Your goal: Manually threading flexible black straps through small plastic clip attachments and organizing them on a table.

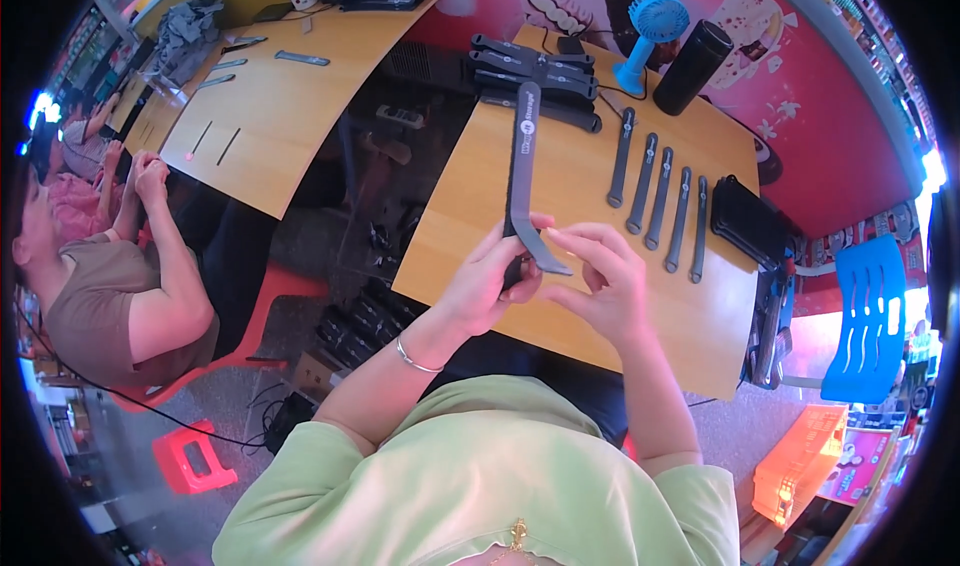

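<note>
Strap [521, 176], long and grey, stands nearly upright in your left hand [480, 281] in the head view, above the wooden table [450, 236], its lower end bent toward your right hand [607, 274]. Your left hand is closed around it near the bend. Your right hand is half open beside that end, thumb and forefinger apart; whether a fingertip touches it, you cannot tell. Beyond, you have a pile of straps [545, 78], with a row of five straps [659, 196] to its right. A blue fan [658, 16] and black bottle [693, 66] stand behind the row; a black pouch [748, 221] lies beside it.
</note>
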`<action>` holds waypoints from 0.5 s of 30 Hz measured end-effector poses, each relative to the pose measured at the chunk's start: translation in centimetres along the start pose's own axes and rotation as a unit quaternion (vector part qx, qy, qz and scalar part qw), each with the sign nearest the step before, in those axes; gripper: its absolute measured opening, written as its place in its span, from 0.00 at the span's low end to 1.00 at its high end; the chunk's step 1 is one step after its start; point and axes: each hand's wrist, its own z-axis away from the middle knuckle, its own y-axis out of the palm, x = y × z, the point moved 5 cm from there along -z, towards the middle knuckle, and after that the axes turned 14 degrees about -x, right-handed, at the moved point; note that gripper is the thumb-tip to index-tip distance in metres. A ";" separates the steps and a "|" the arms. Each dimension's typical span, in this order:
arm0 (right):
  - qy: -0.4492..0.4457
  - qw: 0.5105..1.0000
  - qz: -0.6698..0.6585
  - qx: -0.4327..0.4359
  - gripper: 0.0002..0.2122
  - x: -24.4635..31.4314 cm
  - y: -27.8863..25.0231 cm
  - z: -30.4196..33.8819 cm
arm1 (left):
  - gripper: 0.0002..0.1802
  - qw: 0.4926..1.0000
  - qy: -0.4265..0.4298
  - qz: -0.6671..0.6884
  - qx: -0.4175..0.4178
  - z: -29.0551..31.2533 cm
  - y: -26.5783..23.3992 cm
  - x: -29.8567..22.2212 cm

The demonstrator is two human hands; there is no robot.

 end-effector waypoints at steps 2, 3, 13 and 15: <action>-0.012 0.999 -0.037 -0.020 0.18 -1.3 1.1 0.1 | 0.13 1.000 -0.003 -0.010 -0.008 -0.1 0.4 0.5; -0.027 0.996 -0.074 -0.039 0.16 -1.5 1.4 -0.1 | 0.12 1.000 0.000 -0.021 -0.006 0.0 0.6 0.7; 0.257 0.928 -0.206 -0.176 0.02 -4.6 -3.6 -5.1 | 0.08 0.977 -0.107 -0.133 0.125 2.5 -0.5 0.2; 0.191 0.915 -0.244 -0.260 0.03 -5.6 -7.2 -7.2 | 0.09 0.975 -0.120 -0.152 0.111 3.1 -2.0 0.1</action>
